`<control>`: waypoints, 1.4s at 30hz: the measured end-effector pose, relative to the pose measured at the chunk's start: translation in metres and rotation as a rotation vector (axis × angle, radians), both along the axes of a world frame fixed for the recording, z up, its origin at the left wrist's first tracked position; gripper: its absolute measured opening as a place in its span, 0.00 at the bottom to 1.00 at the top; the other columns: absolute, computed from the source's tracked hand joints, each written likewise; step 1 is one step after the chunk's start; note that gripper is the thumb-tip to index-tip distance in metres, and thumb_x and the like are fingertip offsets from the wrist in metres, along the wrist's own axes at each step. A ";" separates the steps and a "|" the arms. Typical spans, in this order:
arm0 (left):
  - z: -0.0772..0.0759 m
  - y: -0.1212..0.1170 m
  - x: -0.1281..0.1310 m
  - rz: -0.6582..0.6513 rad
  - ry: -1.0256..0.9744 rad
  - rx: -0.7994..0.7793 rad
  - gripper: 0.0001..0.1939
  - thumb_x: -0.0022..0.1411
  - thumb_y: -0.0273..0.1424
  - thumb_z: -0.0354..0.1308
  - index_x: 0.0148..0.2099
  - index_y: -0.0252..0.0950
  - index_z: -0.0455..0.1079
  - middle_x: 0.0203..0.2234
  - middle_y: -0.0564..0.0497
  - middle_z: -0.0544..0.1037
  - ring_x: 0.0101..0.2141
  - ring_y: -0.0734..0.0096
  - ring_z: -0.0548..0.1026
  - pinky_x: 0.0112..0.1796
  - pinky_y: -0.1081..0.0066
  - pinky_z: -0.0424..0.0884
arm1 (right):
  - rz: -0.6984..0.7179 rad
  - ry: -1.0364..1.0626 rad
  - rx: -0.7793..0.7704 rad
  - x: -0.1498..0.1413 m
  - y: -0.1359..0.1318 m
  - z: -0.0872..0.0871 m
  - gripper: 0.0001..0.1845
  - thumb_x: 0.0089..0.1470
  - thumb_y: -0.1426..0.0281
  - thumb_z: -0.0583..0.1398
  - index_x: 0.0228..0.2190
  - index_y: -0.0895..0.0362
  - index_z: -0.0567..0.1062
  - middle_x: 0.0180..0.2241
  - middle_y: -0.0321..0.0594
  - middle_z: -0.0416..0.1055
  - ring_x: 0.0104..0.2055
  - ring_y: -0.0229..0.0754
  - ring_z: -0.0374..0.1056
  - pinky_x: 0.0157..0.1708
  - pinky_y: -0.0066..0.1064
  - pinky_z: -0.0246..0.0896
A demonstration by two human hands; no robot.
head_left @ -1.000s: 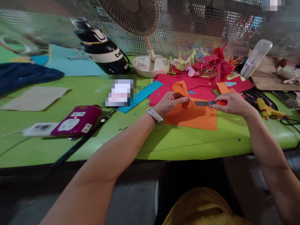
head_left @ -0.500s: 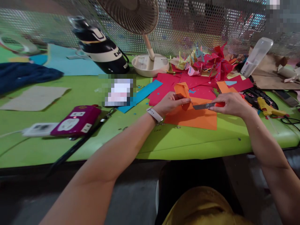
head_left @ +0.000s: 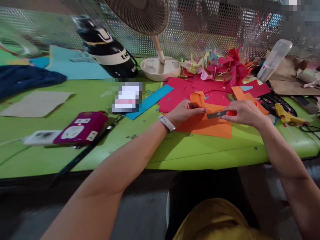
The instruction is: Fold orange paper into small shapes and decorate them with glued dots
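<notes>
My left hand [head_left: 188, 110], with a pale watch band at its wrist, is closed on a folded orange paper piece [head_left: 198, 98], pinched between thumb and fingers. Close by on the right, my right hand [head_left: 243, 112] grips a utility knife [head_left: 216, 114] with a grey blade and a red-orange handle. The blade tip points left and lies beside my left fingertips; whether it touches the folded paper I cannot tell. Beneath both lies a flat orange sheet [head_left: 210, 128] on the green table [head_left: 175, 156].
Red paper sheets [head_left: 175, 90] and a heap of folded paper shapes [head_left: 222, 66] lie behind. A phone [head_left: 127, 96], purple power strip [head_left: 81, 128], black bottle [head_left: 110, 53] and fan [head_left: 160, 68] stand or lie leftward. At right are a yellow glue gun [head_left: 285, 115] and clear bottle [head_left: 275, 61].
My left hand and the folded orange paper have shifted slightly right and down, and the paper is tilted differently. The knife has moved only a little, still in my right hand.
</notes>
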State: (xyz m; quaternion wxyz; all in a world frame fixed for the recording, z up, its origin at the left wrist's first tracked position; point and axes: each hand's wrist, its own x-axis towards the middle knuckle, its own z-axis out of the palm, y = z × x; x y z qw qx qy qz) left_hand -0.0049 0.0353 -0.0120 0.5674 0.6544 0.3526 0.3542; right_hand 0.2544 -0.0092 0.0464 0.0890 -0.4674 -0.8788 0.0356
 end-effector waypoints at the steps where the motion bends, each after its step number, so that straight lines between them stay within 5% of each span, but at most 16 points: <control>1: 0.000 0.000 0.000 -0.004 0.012 0.003 0.14 0.51 0.41 0.70 0.26 0.35 0.78 0.22 0.49 0.78 0.23 0.69 0.71 0.28 0.68 0.66 | -0.003 -0.004 0.000 -0.001 0.000 -0.001 0.17 0.59 0.56 0.61 0.42 0.51 0.83 0.34 0.41 0.79 0.35 0.42 0.70 0.30 0.31 0.49; 19: 0.003 -0.003 0.005 -0.107 0.035 0.083 0.15 0.54 0.42 0.65 0.25 0.37 0.75 0.22 0.49 0.78 0.26 0.68 0.72 0.33 0.65 0.70 | 0.083 0.087 -0.078 -0.010 0.001 -0.020 0.16 0.65 0.58 0.57 0.45 0.48 0.82 0.40 0.39 0.81 0.40 0.41 0.75 0.34 0.29 0.57; 32: 0.000 -0.002 0.008 -0.108 0.039 0.076 0.17 0.54 0.44 0.66 0.27 0.34 0.75 0.23 0.48 0.79 0.27 0.68 0.74 0.32 0.67 0.70 | 0.149 0.060 -0.091 -0.009 0.001 -0.018 0.18 0.64 0.57 0.56 0.34 0.52 0.83 0.30 0.38 0.79 0.29 0.37 0.69 0.30 0.29 0.52; 42: 0.010 -0.007 0.008 -0.190 0.063 0.072 0.17 0.57 0.41 0.65 0.23 0.36 0.73 0.20 0.49 0.76 0.24 0.70 0.71 0.29 0.67 0.69 | 0.158 0.177 -0.269 -0.006 0.006 -0.020 0.17 0.61 0.57 0.59 0.41 0.52 0.84 0.39 0.41 0.82 0.36 0.42 0.75 0.35 0.30 0.61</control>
